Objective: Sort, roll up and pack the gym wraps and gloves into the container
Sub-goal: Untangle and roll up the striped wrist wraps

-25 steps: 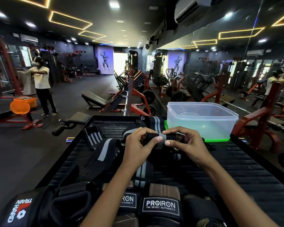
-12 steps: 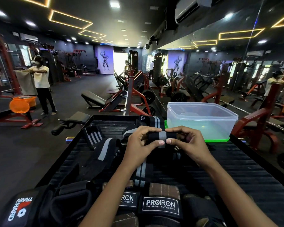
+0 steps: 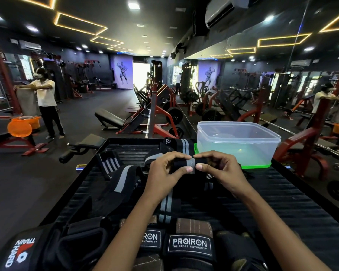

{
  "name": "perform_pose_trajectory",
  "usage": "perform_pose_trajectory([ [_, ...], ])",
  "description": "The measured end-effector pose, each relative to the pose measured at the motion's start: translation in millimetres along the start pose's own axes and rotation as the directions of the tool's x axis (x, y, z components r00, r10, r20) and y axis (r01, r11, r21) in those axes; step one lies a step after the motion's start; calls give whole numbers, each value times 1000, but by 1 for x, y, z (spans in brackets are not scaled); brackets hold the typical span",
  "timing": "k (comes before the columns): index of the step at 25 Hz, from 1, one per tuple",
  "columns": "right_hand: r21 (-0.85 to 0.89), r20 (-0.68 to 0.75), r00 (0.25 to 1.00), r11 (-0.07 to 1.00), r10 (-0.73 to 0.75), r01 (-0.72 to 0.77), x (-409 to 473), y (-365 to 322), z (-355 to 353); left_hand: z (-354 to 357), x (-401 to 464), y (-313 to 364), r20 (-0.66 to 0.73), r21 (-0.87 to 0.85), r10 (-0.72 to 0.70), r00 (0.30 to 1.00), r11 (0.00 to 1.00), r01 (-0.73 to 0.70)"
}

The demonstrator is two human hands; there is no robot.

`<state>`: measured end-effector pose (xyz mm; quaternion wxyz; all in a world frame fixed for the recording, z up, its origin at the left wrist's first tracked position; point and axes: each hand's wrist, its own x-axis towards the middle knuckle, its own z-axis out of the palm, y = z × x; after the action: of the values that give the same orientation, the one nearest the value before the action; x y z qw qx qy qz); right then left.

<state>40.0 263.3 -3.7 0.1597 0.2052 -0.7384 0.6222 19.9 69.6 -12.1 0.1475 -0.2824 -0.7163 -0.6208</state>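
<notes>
Black-and-grey wrap (image 3: 191, 163): both hands (image 3: 196, 169) pinch its roll, slightly tighter than a second ago (tail still loose); container (image 3: 238, 143) empty, gloves (image 3: 188, 245) waiting.

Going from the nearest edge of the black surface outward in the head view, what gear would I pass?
PROIRON gloves → loose tail of the striped wrap → left hand and right hand pinching the rolled part → clear container.

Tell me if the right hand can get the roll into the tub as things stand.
Probably yes: the tub stands open just beyond the right hand, nothing between, though both hands grip the roll.
</notes>
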Motion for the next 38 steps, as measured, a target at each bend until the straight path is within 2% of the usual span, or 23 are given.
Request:
perform_pose_trajectory([
  [4,38,37,999,999,-6,5,-1,-4,3,1,0,0,-36,-43,-14,999,999,12],
  [10,51,-19,999,998,30,-29,-1,-3,0,0,0,-3,22,-33,11,1000,999,-10],
  [13,73,41,999,997,34,-37,-2,-2,0,-1,1,-5,-22,-125,-46,999,991,43],
  [17,40,1,999,998,47,-47,-2,-3,-1,-1,2,-3,24,-166,-51,998,985,54],
  [19,46,-2,999,998,49,-49,-3,-4,-1,0,1,-2,39,-158,-38,998,986,44],
  [25,31,33,999,999,11,-12,-1,-1,0,1,0,-5,-54,-115,-53,997,992,46],
  [30,73,-2,998,996,56,-56,-2,-3,0,1,-1,0,10,-129,-58,998,990,58],
  [35,86,28,999,995,40,-43,-1,-3,2,2,-1,1,-60,-147,-77,995,987,67],
  [38,82,22,999,996,38,-39,-1,-1,0,1,-1,2,-20,-141,-69,997,988,65],
])
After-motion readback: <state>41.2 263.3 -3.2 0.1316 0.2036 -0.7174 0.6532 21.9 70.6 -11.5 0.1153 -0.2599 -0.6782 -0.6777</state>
